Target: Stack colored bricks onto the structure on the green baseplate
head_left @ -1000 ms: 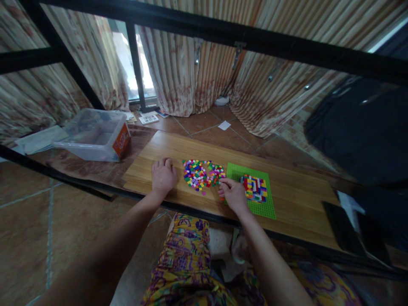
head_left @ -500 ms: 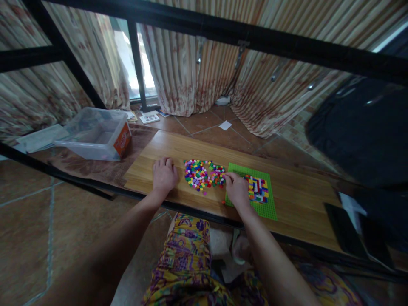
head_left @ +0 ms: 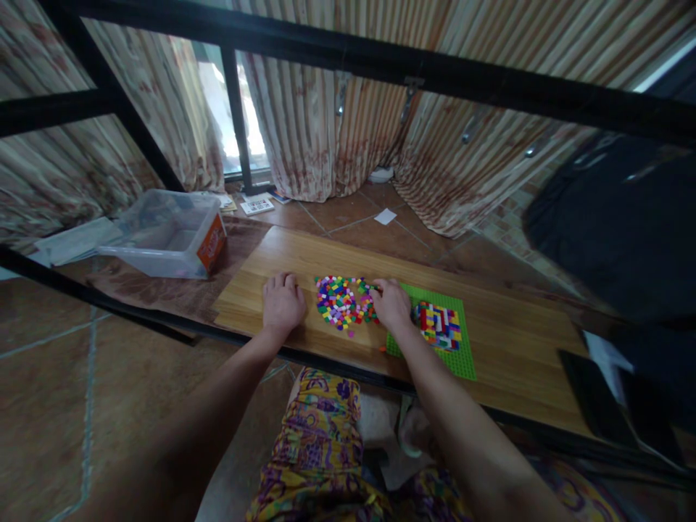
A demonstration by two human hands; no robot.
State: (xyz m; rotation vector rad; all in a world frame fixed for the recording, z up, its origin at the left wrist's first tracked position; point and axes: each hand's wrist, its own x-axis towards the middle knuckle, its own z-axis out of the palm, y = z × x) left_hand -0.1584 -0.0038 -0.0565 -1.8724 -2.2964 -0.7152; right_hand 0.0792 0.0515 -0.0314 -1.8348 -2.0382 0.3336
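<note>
A pile of small coloured bricks [head_left: 340,300] lies on a wooden board [head_left: 304,254]. To its right sits a green baseplate [head_left: 462,355] with a patch of red, yellow, blue and white bricks [head_left: 438,325] built on it. My left hand [head_left: 282,303] rests flat on the board just left of the pile, holding nothing. My right hand [head_left: 390,303] reaches into the right edge of the pile, fingertips pinched among the bricks; whether it grips one is hidden.
A clear plastic tub [head_left: 168,233] with an orange label stands at the back left. A black frame bar [head_left: 380,61] crosses overhead. Dark flat objects [head_left: 603,399] lie at the board's right end. Patterned cloth [head_left: 320,442] covers my lap below the board.
My right hand has moved up and left from the baseplate's near-left corner to the right edge of the brick pile. My left hand has stayed put.
</note>
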